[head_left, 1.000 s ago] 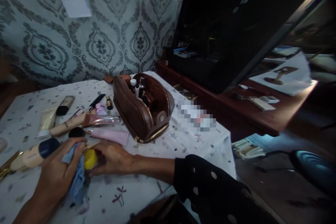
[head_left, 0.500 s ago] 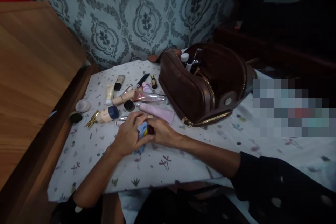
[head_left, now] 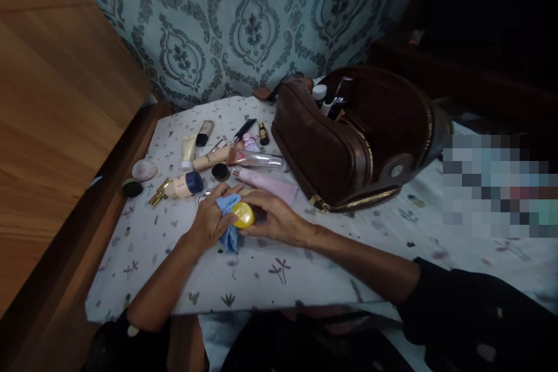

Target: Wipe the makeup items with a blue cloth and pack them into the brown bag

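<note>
My left hand [head_left: 208, 218] is closed on a light blue cloth [head_left: 231, 238], pressing part of it against a small round yellow container [head_left: 244, 215]. My right hand [head_left: 279, 218] grips the container from its other side, with its yellow face turned up. Both hands are over the near half of the table. Just beyond them lie a pale pink tube [head_left: 272, 185], a round black-lidded pot [head_left: 220, 172] and a beige bottle with a dark blue cap [head_left: 185, 184]. My fingers hide part of the container and a slim item behind them.
An unzipped brown leather bag [head_left: 322, 151] with bottles inside stands right of the hands. Several cosmetics, among them a cream tube [head_left: 188, 151] and a dark bottle [head_left: 263, 133], lie toward the wall. A wooden cabinet [head_left: 65, 99] borders the table [head_left: 183, 279] on the left.
The yellow face of the container, mostly covered by my fingers before, now shows between my hands. The cloth has shifted to its left side. The whole view has moved slightly.
</note>
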Motion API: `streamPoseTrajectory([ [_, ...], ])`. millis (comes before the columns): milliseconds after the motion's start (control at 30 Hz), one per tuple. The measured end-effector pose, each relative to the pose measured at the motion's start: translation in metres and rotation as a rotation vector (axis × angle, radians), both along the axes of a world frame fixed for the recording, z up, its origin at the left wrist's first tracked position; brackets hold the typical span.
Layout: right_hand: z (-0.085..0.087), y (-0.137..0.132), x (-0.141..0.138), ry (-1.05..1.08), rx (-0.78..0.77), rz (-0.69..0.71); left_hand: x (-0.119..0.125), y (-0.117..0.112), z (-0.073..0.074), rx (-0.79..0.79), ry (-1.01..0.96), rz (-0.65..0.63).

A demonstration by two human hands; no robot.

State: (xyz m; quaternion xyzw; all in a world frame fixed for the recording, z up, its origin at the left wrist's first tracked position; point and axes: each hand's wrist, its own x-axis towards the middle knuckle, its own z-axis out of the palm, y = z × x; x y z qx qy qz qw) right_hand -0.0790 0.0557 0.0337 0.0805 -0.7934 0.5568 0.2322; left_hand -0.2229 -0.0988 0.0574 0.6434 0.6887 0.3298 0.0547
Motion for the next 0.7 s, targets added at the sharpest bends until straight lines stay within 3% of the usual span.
streamPoseTrajectory([
  [67,0.001,-0.001,0.001,-0.015,-0.046,0.029,0.003,0.002,0.000,0.037,-0.100,0.069],
  [133,0.002,-0.003,0.002,-0.063,-0.077,0.019,0.009,0.005,0.001,0.106,-0.206,0.225],
  [200,0.004,-0.005,0.003,-0.108,-0.073,-0.038,0.015,0.008,0.004,0.223,-0.284,0.405],
  [267,0.005,-0.006,0.003,-0.138,-0.055,-0.102,0.021,0.011,0.006,0.307,-0.274,0.464],
  [500,0.005,-0.004,0.003,-0.210,-0.092,-0.269,0.027,0.008,0.007,0.293,0.004,0.068],
  [700,0.001,-0.003,0.000,-0.260,-0.219,-0.253,0.022,0.003,0.015,0.344,0.130,-0.094],
])
